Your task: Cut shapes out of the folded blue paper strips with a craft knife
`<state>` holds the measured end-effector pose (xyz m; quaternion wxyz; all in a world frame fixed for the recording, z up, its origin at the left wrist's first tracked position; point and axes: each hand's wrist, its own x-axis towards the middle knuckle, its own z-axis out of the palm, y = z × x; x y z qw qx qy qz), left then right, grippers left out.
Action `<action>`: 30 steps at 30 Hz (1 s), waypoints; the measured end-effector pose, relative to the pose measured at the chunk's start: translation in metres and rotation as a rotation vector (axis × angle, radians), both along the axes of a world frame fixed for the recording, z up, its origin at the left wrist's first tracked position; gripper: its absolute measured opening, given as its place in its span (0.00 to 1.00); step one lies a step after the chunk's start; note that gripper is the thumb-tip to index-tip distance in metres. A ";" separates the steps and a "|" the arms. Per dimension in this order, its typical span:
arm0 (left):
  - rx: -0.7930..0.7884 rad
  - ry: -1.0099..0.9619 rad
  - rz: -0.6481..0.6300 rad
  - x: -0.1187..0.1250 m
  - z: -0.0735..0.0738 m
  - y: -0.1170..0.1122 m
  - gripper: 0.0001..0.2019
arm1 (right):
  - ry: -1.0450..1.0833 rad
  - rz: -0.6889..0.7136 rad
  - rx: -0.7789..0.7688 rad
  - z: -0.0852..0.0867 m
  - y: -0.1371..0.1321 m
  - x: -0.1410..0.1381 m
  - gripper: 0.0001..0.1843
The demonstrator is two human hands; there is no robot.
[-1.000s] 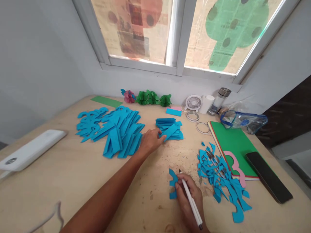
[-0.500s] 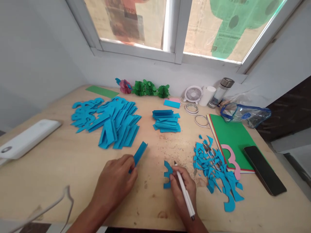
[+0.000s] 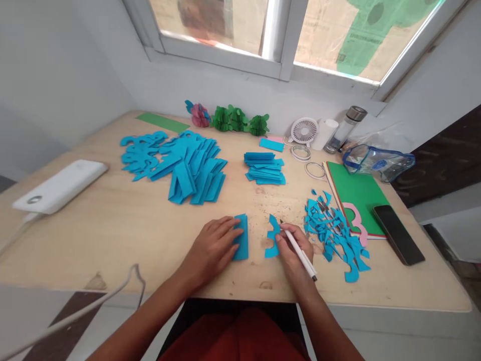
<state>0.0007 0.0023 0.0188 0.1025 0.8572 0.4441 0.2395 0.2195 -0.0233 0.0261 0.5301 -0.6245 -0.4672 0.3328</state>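
Note:
A folded strip of blue paper (image 3: 242,240) lies on the table under my left hand (image 3: 216,245), whose fingers are stretched flat over its left part. My right hand (image 3: 296,250) is closed on a white marker pen (image 3: 300,252), its dark tip pointing up and left. The same hand also grips a blue wavy-edged paper cut-out (image 3: 272,240) between thumb and fingers. A small gap separates the cut-out from the folded strip. Beyond both hands sits a stack of folded blue paper strips (image 3: 265,169).
Blue folded and cut pieces (image 3: 199,173) are heaped at left, blue scraps (image 3: 332,228) at right. Around them are a power bank (image 3: 60,185), phone (image 3: 398,234), green paper (image 3: 361,195), pink cut-out (image 3: 356,223), tape rolls (image 3: 314,170), small fan (image 3: 304,131) and bottle (image 3: 345,129).
My left hand has moved right and laid the blue strip, earlier pinched and angled, flat on the table. My right hand keeps the pen and cut-out. The view has shifted, showing more of the front edge.

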 end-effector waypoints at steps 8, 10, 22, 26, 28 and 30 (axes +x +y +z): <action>-0.065 -0.034 -0.088 -0.010 -0.015 0.000 0.17 | 0.037 0.251 -0.008 -0.003 0.010 -0.036 0.12; -0.059 -0.100 -0.070 -0.012 -0.017 -0.001 0.18 | -0.071 0.274 -0.022 -0.005 0.014 -0.042 0.11; -0.066 -0.138 -0.085 -0.010 -0.014 -0.001 0.14 | -0.593 0.337 0.184 -0.014 -0.004 -0.035 0.16; -0.034 -0.148 -0.112 -0.010 -0.012 0.000 0.12 | -0.739 0.428 0.230 -0.015 -0.002 -0.037 0.17; -0.016 -0.157 -0.122 -0.011 -0.012 0.000 0.12 | -0.781 0.427 0.247 -0.015 -0.001 -0.037 0.17; 0.010 -0.169 -0.126 -0.011 -0.013 0.000 0.12 | -0.815 0.421 0.267 -0.017 -0.001 -0.038 0.17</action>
